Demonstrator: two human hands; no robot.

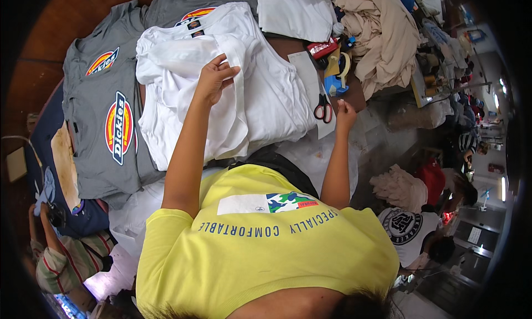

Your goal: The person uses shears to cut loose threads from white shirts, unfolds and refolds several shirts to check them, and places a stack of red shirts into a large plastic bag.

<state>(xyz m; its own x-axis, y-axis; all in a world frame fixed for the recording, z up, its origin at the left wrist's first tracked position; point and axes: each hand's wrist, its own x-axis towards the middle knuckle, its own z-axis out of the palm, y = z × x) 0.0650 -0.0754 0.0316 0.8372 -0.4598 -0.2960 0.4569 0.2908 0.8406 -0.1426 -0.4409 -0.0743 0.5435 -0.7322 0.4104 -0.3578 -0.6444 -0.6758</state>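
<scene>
A stack of white sleeveless shirts [271,106] lies in front of me, with dark neck labels at its far end. My left hand [213,81] is over the stack, thumb and fingers closed on a folded edge of the top white shirt [185,70]. To the right, clear of the stack, my right hand [346,115] is raised with its fingertips pinched together. A tiny pale bit shows at those fingertips, too small to name. Scissors [323,109] with black and red handles lie just left of my right hand, on a strip of white paper [327,128].
Grey printed T-shirts [100,119] spread along the left and far side. Folded white cloth [293,11], a blue tape dispenser [336,82], a red item [322,47] and heaped beige fabric [382,36] sit far right. Other people work at lower left [72,258] and right [410,230].
</scene>
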